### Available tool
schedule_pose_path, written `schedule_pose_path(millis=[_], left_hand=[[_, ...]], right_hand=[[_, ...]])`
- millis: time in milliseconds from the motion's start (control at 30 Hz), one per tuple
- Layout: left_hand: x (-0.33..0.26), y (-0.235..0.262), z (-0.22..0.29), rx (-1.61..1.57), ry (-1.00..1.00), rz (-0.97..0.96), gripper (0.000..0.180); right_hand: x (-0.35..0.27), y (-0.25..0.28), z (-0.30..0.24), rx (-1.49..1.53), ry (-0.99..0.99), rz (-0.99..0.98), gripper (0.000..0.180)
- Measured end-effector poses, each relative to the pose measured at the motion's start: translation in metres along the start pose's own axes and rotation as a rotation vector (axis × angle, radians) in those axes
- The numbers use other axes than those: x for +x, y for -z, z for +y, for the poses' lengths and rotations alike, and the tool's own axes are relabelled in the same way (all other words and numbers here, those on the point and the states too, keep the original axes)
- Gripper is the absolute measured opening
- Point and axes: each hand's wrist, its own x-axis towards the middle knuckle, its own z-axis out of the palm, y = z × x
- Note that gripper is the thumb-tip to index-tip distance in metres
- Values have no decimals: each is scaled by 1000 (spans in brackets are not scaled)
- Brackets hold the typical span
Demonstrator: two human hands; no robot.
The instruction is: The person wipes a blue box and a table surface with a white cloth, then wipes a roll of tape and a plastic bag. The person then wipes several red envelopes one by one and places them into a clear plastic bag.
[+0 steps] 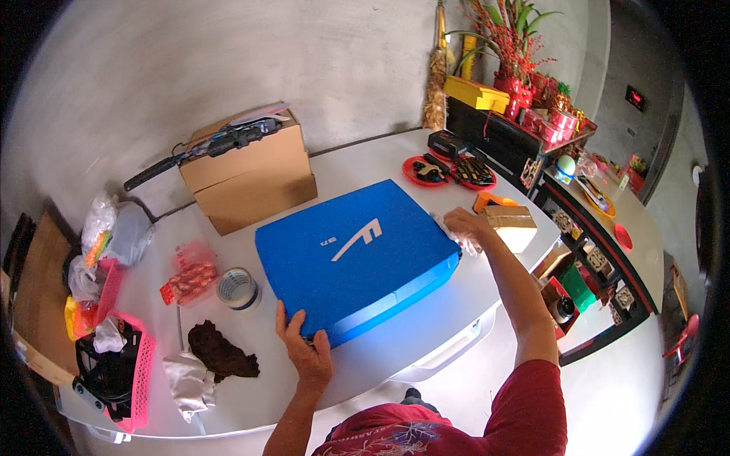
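Note:
A large blue shoebox (pixel 365 258) with a white logo on its closed lid lies on the white table in front of me. My left hand (pixel 306 351) grips its near left corner, fingers on the left side and thumb at the front. At the box's right edge, my right hand (pixel 465 225) is closed on a crumpled white tissue (pixel 467 243), pressed near the far right corner; its fingertips are partly hidden. Just beyond that hand sits a small cardboard box (pixel 511 228) beside an orange object (pixel 493 201).
Left of the shoebox are a tape roll (pixel 237 289), a red packet (pixel 190 280), a dark brown cloth (pixel 220 351), a white cloth (pixel 188 384) and a pink basket (pixel 143 372). Behind stand a cardboard box (pixel 251 182) and red plates (pixel 414 176) of small items.

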Motion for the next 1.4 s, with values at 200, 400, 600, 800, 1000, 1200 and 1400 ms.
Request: schedule_pose_path(millis=[200,400,600,800,1000,1200,1400], left_hand=[[0,-3,-1,-111,27,17,38],[-2,-4,0,-189,160,59,35],[3,-10,9,-51,189,154,34],[5,-5,10,-94,215,110,32],[14,5,22,180,189,72,33],[33,6,40,336,-43,-74,45],[27,9,20,252,-97,-50,49]], right_hand=[[-64,8,0,340,-114,-123,28],[-35,-49,4,950,-27,172,40],[-65,-54,11,538,-80,51,27],[-141,-39,-4,455,-64,341,22],[-125,-23,-79,286,13,821,42],[-71,-52,-130,-188,177,636,25],[-36,-47,-144,-202,228,678,22]])
